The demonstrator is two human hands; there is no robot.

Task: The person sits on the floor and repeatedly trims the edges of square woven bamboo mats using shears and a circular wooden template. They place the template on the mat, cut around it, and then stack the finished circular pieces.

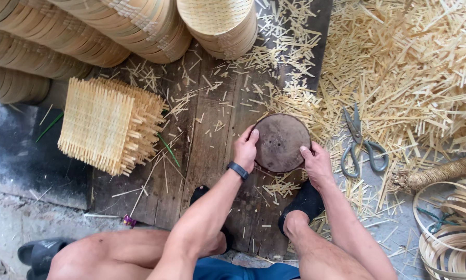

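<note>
Gripping a round, dark brown wooden disc (280, 142) right in the middle of the frame, left hand (246, 150) clamping its left edge and right hand (317, 165) clamping its right edge, fingers of both curled snug around the rim with thumbs pressing on top, probably to keep it from sliding on the worn dark wooden plank floor (207, 155). Wearing a black wristband (238, 170) on the left wrist. Lying just right of the disc, handles toward the bottom, grey metal scissors (361, 145), likely parked within easy reach. Sitting at centre left, a stack of square pale woven bamboo mats (108, 124) with frayed strip ends sticking out. Leaning across the upper left and top, stacks of round bamboo basket rims (62, 31). Covering the upper right, a messy heap of pale bamboo strip offcuts (414, 67). Coiling at the lower right corner, thin bamboo hoops (450, 238) beside a twisted straw rope (440, 173).
</note>
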